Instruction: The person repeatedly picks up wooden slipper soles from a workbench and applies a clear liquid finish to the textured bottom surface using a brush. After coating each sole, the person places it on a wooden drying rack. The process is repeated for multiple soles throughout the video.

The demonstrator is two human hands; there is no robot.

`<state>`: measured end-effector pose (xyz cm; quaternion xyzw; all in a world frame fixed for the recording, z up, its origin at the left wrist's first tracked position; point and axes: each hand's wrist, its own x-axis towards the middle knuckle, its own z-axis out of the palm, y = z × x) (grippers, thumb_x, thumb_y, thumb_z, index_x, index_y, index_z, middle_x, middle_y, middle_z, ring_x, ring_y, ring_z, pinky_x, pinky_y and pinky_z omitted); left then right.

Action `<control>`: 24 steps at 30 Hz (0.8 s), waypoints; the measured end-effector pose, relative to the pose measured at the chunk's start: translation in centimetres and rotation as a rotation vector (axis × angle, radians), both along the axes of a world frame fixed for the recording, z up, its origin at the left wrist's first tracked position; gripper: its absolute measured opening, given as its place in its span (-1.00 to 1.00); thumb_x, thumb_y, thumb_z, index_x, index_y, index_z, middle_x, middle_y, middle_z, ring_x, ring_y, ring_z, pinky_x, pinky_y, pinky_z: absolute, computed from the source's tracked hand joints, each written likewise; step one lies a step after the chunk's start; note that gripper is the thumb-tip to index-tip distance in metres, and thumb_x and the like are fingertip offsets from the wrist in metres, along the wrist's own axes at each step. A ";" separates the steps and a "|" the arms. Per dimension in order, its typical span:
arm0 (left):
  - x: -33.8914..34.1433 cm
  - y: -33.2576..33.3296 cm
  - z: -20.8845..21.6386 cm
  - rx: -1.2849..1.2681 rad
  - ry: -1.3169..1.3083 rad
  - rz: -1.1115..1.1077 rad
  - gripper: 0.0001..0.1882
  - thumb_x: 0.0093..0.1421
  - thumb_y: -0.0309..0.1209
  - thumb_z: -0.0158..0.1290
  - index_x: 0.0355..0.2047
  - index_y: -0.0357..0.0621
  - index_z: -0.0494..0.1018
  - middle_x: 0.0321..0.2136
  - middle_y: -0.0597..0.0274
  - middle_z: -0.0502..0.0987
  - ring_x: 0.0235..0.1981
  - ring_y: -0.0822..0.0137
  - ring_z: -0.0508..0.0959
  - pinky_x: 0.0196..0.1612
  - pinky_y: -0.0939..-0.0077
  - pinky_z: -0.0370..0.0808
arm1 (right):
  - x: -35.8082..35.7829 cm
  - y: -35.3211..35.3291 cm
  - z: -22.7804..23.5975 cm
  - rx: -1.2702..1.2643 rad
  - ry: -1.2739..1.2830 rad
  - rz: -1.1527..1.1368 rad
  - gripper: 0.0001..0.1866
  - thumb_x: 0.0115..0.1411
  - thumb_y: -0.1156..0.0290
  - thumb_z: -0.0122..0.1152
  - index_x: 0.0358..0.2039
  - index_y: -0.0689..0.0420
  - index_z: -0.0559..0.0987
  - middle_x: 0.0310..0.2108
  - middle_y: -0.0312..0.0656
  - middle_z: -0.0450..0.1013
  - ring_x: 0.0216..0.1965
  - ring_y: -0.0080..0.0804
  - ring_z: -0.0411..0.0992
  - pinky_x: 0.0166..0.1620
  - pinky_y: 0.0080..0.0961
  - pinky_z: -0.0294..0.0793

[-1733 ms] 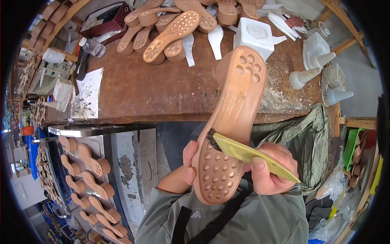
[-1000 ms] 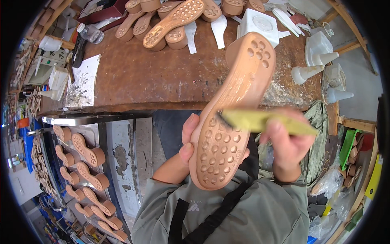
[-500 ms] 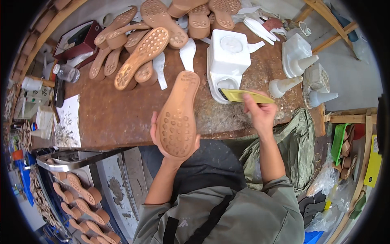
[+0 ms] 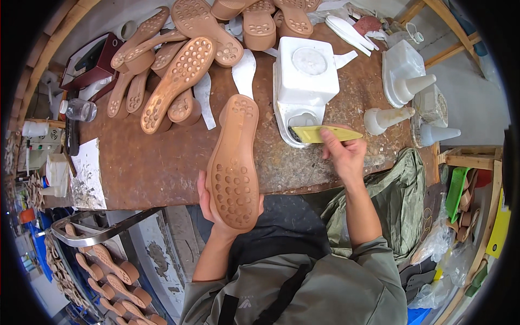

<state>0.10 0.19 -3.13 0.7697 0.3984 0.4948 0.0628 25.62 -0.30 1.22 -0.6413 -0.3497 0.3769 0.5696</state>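
Swinging away from the sole (image 4: 234,162), the right hand (image 4: 343,153) is now gripping the yellow brush (image 4: 322,134) at the open mouth of the white pot (image 4: 306,73), so the stroking is pausing. The left hand (image 4: 206,203) is clasping that sole over the front edge of the worktop (image 4: 157,173) (heel pointing away); its tan underside is showing dimples at both ends.

From here I cannot see most of the left hand (image 4: 203,200) behind the sole (image 4: 235,168), nor tell whether the bristles (image 4: 294,134) touch the pot's (image 4: 304,89) inside. The upper edge crops some heaped soles (image 4: 259,23), the lower edge some racked soles (image 4: 139,314); the far-left clutter (image 4: 33,194) is too small for me to make out.
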 end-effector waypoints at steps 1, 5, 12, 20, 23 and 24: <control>0.2 0.2 -0.3 0.034 -0.004 -0.009 0.14 -0.17 -0.15 0.33 0.23 -0.21 -0.22 0.17 -0.26 0.05 0.21 -0.13 0.16 0.19 0.04 0.19 | 0.2 -0.1 0.2 -0.001 0.009 -0.008 -0.86 0.16 0.46 0.23 -0.33 0.28 0.58 -0.60 -0.30 0.46 -0.67 -0.67 0.32 -0.59 -0.71 0.26; 0.5 0.2 0.1 0.094 0.086 0.050 0.11 -0.11 -0.04 0.25 0.24 -0.18 -0.24 0.17 -0.20 0.10 0.23 -0.15 0.14 0.25 0.09 0.09 | -0.1 -1.3 2.9 -0.045 0.056 0.056 -0.84 0.15 0.47 0.24 -0.33 0.32 0.56 -0.62 -0.28 0.45 -0.69 -0.67 0.31 -0.63 -0.73 0.25; 1.1 -2.3 2.8 -0.194 -0.329 -0.226 -0.04 0.05 0.26 -0.16 0.31 -0.04 -0.13 0.23 -0.02 0.11 0.24 -0.08 0.14 0.31 0.14 -0.04 | -8.0 -5.3 9.4 0.221 0.142 0.239 -0.86 0.13 0.58 0.22 -0.31 0.38 0.53 -0.52 -0.16 0.50 -0.63 -0.64 0.39 -0.58 -0.72 0.36; -1.4 -5.9 5.7 -1.524 -1.918 -1.120 -0.07 -0.06 0.36 -0.24 0.23 0.08 0.12 0.21 0.15 0.20 0.14 0.18 0.31 0.20 0.01 0.23 | -11.4 -6.5 11.0 0.434 -0.033 0.302 -0.87 0.13 0.68 0.16 -0.28 0.41 0.52 -0.53 -0.14 0.50 -0.61 -0.61 0.45 -0.57 -0.72 0.38; -1.2 -7.0 6.1 -1.180 -1.992 -1.435 -0.09 -0.03 0.35 -0.26 0.22 0.05 0.12 0.21 0.02 0.18 0.17 0.12 0.28 0.22 0.02 0.20 | -12.2 -8.0 11.7 0.460 -0.203 0.288 -0.86 0.08 0.64 0.22 -0.31 0.39 0.53 -0.55 -0.12 0.51 -0.63 -0.51 0.45 -0.57 -0.66 0.38; -1.2 -7.2 6.3 -1.086 -1.964 -1.480 -0.11 -0.01 0.34 -0.26 0.22 0.06 0.11 0.21 0.00 0.18 0.18 0.10 0.27 0.22 0.02 0.20 | -12.4 -8.7 12.0 0.446 -0.235 0.313 -0.85 0.07 0.63 0.24 -0.32 0.38 0.54 -0.55 -0.11 0.52 -0.63 -0.50 0.45 -0.57 -0.65 0.38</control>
